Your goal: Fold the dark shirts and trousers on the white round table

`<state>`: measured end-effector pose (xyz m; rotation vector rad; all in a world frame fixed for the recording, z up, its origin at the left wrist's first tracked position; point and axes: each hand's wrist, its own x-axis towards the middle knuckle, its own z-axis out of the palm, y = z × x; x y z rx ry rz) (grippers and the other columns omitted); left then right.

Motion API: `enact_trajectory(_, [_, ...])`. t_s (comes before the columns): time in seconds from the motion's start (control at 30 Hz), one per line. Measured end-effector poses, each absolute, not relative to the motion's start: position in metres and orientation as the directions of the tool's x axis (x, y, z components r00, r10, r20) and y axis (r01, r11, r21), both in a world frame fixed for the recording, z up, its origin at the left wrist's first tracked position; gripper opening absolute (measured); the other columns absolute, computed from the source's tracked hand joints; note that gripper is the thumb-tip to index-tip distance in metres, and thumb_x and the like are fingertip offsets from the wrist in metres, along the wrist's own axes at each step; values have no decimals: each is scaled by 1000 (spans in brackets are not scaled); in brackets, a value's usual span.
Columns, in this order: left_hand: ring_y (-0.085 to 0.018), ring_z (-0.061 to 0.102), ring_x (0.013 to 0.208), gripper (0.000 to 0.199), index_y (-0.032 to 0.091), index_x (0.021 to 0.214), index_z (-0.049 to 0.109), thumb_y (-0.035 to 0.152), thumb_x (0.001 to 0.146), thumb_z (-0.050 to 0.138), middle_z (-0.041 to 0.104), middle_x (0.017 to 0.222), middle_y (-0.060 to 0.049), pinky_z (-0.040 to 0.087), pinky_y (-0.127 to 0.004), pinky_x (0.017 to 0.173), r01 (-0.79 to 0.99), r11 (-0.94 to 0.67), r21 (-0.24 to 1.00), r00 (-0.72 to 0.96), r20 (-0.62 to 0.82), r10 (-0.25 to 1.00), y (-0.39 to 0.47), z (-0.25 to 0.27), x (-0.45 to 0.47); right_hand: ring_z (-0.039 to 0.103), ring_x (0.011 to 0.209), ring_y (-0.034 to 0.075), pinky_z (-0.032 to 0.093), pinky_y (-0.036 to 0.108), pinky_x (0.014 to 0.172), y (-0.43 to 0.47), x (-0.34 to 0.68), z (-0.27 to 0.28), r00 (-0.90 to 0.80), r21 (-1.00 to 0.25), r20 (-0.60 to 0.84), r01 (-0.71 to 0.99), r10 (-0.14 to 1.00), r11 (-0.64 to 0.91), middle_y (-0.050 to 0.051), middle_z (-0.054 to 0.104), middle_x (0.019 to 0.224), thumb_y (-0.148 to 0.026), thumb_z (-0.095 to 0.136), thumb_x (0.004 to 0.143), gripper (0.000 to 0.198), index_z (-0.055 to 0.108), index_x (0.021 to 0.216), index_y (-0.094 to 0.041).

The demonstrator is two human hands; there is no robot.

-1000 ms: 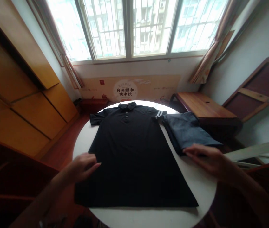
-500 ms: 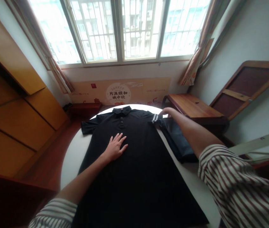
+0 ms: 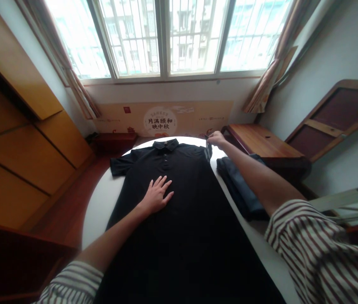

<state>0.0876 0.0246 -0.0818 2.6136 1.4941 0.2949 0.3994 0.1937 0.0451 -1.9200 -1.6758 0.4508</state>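
A black polo shirt (image 3: 185, 219) lies spread front side up on a white round table (image 3: 98, 211), its collar toward the window. My left hand (image 3: 157, 195) rests flat on the shirt's chest below the buttons, fingers spread. At the far right, my right hand (image 3: 216, 139) pinches the edge of the shirt's right-side sleeve, which has pale stripes, and holds it raised off the table. The other sleeve lies stretched out to the left. Under my right forearm sits a folded dark garment (image 3: 244, 190), partly hidden by the arm.
A wooden bench or low table (image 3: 261, 141) stands beyond the table on the right. Wooden cabinets (image 3: 17, 169) line the left side. Ahead, a printed cardboard panel (image 3: 198, 114) stands below the barred window (image 3: 166, 38).
My right hand has lifted the striped sleeve's edge upward and inward, away from the folded garment. My left hand stays flat on the chest. The view has shifted slightly.
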Motion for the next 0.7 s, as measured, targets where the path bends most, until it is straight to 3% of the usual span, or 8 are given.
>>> enact_trajectory(0.1, [-30,23,148,60,24,150,39,55,99,33,30,160,-10,21,-59,117,835,-511,206,498,114,860,25,-82,88,63,92,18,49,25,79,190,377,46,13,-566,107,823,994,50,9,69,100,-6,72,75,38,68,113,-8])
enact_trajectory(0.23, [-31,24,148,59,23,149,41,55,99,35,32,159,-11,21,-60,117,830,-512,220,498,120,859,25,-81,88,63,79,16,47,21,72,182,362,33,-125,-543,25,831,992,118,3,71,81,-12,72,74,21,75,94,-12])
enact_trajectory(0.4, [-31,25,148,58,25,148,41,54,99,37,32,159,-10,20,-59,118,830,-507,232,490,128,862,25,-83,88,63,65,16,51,26,67,193,376,18,-5,-503,-115,863,993,-54,10,66,64,-10,68,77,9,71,81,-3])
enact_trajectory(0.53, [-31,24,148,58,25,148,42,54,98,37,33,159,-10,20,-59,118,833,-503,230,485,132,864,25,-84,88,60,59,14,53,27,61,210,384,12,107,-507,-187,841,977,-189,12,64,62,-20,67,86,26,66,91,5])
enact_trajectory(0.7, [-31,23,148,58,24,149,41,53,98,38,31,159,-10,21,-59,118,836,-501,223,486,123,866,23,-82,90,61,59,14,52,27,58,225,370,-2,147,-526,-205,817,968,-236,12,66,70,-37,72,86,41,64,92,3])
